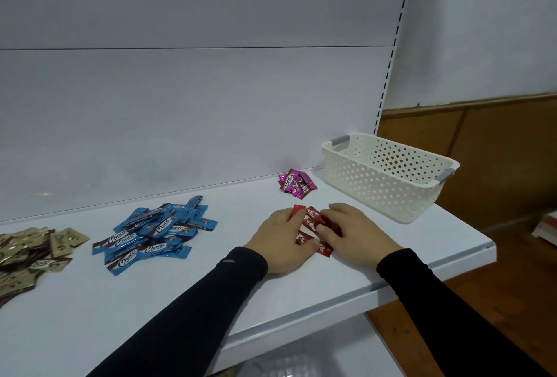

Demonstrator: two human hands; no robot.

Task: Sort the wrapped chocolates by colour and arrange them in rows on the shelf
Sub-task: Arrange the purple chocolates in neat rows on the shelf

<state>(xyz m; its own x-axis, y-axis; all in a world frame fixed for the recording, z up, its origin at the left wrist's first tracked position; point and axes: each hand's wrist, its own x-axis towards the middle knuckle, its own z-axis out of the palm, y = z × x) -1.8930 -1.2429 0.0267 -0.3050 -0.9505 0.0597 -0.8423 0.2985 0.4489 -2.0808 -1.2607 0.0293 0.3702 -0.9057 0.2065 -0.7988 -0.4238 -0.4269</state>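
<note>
The red chocolates (313, 227) lie directly between the 2 hands, on the white shelf (211, 286), so no reach is needed for them. The left hand (281, 239) rests on their left side and the right hand (354, 232) on their right side. The fingers of both hands are curled over the red wrappers and seem to pinch or press them; how many pieces each hand holds I cannot tell, because the fingers cover part of the group.

The long axis of the visible red wrappers runs slanted, from the far left to the near right, about from the pink pile toward the front edge of the shelf. They lie side by side and touch one another, so a short row seems already to begin here. Both hands are equally near to it. My judgement is that the next move depends on this slanted axis: to make a straight row, the pieces should turn until they lie parallel to the shelf edge.

Taking the red group as landmark: the pink chocolates (297, 182) lie in a small heap behind it, near the back panel. The white perforated basket (388, 177) stands behind and to the right of it. The blue chocolates (153, 233) are a loose pile well to the left, and the gold chocolates (33, 251) lie farther left again. These 3 piles are sorted by colour but are not yet in rows.
</note>
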